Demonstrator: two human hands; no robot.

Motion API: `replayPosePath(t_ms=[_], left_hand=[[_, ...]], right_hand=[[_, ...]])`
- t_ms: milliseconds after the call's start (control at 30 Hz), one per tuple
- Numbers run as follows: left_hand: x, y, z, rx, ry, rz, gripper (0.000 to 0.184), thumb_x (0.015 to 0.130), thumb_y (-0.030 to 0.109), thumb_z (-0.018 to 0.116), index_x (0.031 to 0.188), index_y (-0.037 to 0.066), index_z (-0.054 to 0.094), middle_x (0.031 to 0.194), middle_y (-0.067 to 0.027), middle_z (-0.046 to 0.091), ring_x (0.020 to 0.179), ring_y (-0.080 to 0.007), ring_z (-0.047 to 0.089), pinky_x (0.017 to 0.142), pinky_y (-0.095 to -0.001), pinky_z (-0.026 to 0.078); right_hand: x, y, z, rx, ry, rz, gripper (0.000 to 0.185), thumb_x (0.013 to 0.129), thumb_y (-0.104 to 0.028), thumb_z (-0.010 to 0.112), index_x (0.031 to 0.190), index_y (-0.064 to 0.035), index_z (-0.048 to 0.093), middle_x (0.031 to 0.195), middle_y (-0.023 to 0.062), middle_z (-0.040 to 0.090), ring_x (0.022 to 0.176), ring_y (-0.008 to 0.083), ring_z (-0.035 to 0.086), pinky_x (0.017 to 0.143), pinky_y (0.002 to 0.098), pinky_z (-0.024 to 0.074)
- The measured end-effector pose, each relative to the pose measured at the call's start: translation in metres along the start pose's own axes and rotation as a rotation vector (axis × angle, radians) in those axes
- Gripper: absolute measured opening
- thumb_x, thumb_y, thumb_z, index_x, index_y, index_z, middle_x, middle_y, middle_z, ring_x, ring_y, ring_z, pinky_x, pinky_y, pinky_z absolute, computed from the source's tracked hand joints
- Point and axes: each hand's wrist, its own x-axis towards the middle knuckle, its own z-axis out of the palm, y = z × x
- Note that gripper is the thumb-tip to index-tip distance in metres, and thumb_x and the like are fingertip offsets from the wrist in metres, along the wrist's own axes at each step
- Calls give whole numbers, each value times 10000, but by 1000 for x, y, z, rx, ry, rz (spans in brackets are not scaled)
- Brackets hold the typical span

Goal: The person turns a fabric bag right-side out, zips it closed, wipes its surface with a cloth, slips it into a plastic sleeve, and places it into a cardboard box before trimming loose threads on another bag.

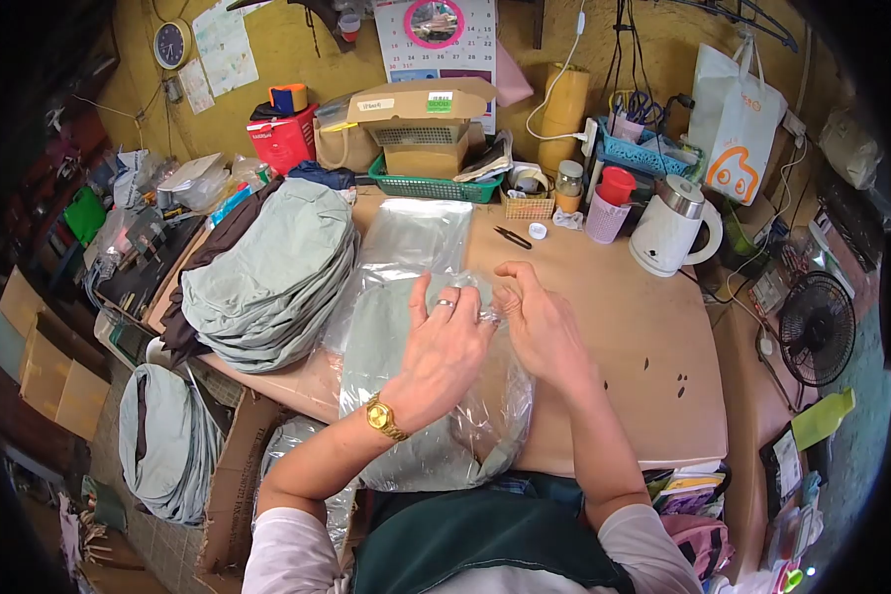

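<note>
A grey-green folded cloth item [396, 337] lies inside a clear plastic bag [510, 416] at the table's front edge. My left hand [444, 332], with a ring and a gold watch at the wrist, is closed on the bag's gathered upper edge. Close beside it on the right, my right hand [540, 322] pinches the same crumpled plastic. Beyond my hands lies a stack of flat clear bags [416, 233]. To the left rises a pile of similar grey-green cloth items [272, 272].
Black snips [513, 238] and a white cap [537, 231] lie behind my hands. A white kettle [668, 228], a pink cup [606, 216] and a green basket [436, 186] stand at the back. An open carton [238, 485] is at lower left, a fan [817, 327] far right.
</note>
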Motion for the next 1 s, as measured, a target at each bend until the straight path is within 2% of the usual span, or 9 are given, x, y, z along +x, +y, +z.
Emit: replayPosePath(t_ms=[167, 233, 467, 667, 733, 867, 933, 967, 1000], left_hand=[[-7, -5, 25, -1, 198, -33, 152, 724, 64, 615, 839, 116, 702, 1030, -41, 575, 979, -221, 543, 1068, -527, 239], [-8, -11, 34, -44, 362, 9, 148, 695, 73, 658, 808, 160, 700, 994, -1, 593, 936, -186, 556, 1065, -486, 252], [-3, -10, 40, -93, 512, 50, 166, 606, 110, 765, 710, 181, 658, 988, 22, 596, 934, -167, 569, 1061, -463, 259], [-10, 7, 22, -175, 462, -20, 156, 664, 79, 752, 715, 153, 625, 1085, -23, 565, 1116, -247, 539, 1088, -486, 227], [-16, 11, 12, -317, 322, -106, 125, 716, 82, 743, 737, 122, 627, 1140, -70, 538, 1194, -294, 484, 1095, -482, 231], [-27, 6, 8, -806, 263, -255, 118, 743, 80, 741, 762, 77, 624, 1153, -118, 533, 1170, -324, 485, 1055, -474, 265], [-33, -1, 2, -1081, 114, -390, 138, 813, 133, 738, 779, 69, 621, 1207, -130, 490, 1198, -258, 422, 1065, -435, 285], [-35, -3, 0, -1079, 114, -391, 138, 813, 133, 738, 779, 69, 621, 1207, -130, 490, 1198, -258, 422, 1065, -435, 285], [-35, -5, -4, -1000, 88, -395, 139, 821, 137, 735, 785, 65, 622, 1206, -126, 489, 1152, -241, 443, 1027, -415, 327]], right_hand=[[7, 28, 4, 683, -346, 184, 673, 985, -615, 307, 1347, -60, 423, 740, 52, 564, 548, 177, 524, 570, 319, 429], [9, 24, -4, 840, -589, 214, 842, 920, -726, 177, 1421, -74, 359, 734, -23, 451, 532, 90, 357, 539, 255, 344], [8, 22, -7, 827, -606, 192, 904, 884, -763, 104, 1436, -86, 339, 623, -22, 388, 514, 81, 327, 511, 251, 304], [5, 4, -14, 539, -277, 360, 501, 996, -419, 510, 1342, -71, 408, 662, 19, 560, 579, 97, 537, 541, 237, 386], [3, 30, -1, 842, -29, 255, 409, 943, -187, 624, 1284, -64, 435, 727, 55, 630, 648, 108, 610, 575, 221, 419], [-5, 39, 2, 1316, 181, 463, 378, 948, -160, 613, 1271, -63, 443, 719, 38, 626, 626, 106, 581, 591, 228, 427], [-5, 45, 2, 1771, 117, 129, 273, 897, -109, 667, 1146, -57, 569, 714, 14, 618, 591, 122, 550, 580, 248, 420], [-12, 43, 0, 1773, 116, 127, 273, 897, -109, 667, 1146, -57, 569, 714, 14, 618, 591, 122, 550, 580, 248, 420], [-18, 16, -14, 1113, 62, -64, 199, 871, -101, 691, 1050, -50, 620, 704, 10, 605, 572, 129, 529, 572, 269, 420]])
